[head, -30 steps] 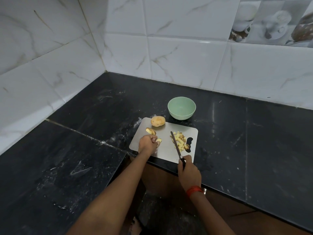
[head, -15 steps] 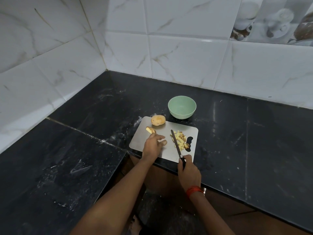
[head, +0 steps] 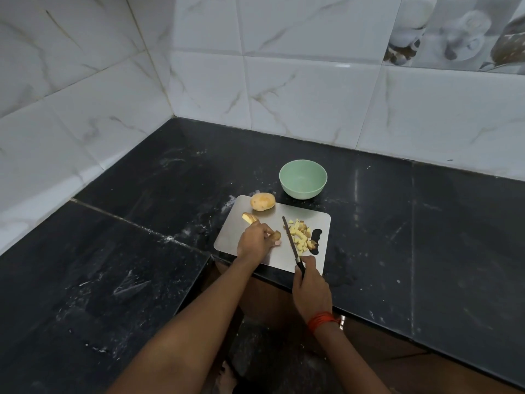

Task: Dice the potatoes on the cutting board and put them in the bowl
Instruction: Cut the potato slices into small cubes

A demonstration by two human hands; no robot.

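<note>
The left hand (head: pixel 253 242) lies on the cutting board (head: pixel 230 240), fingers curled down over a potato piece (head: pixel 276 236) and holding it against the board; most of the piece is hidden under the fingers. The right hand (head: pixel 311 288) is wrapped round the dark handle of a knife (head: pixel 291 239) at the board's near edge. The blade points away from the person, running between the held piece and a pile of diced potato (head: pixel 300 236); whether its edge touches the board cannot be told. The dice lie on the board's right half, just beside its dark handle cut-out (head: pixel 317 242). A cut potato slice (head: pixel 249 218) rests just beyond the left hand, and a whole unpeeled potato (head: pixel 262 201) sits at the board's far left corner. A pale green bowl (head: pixel 302 191) stands upright on the black countertop (head: pixel 397 223), just behind the board, with nothing in it. A red thread (head: pixel 322 321) circles the right wrist. White marbled wall tiles (head: pixel 284 95) rise behind the counter.
</note>
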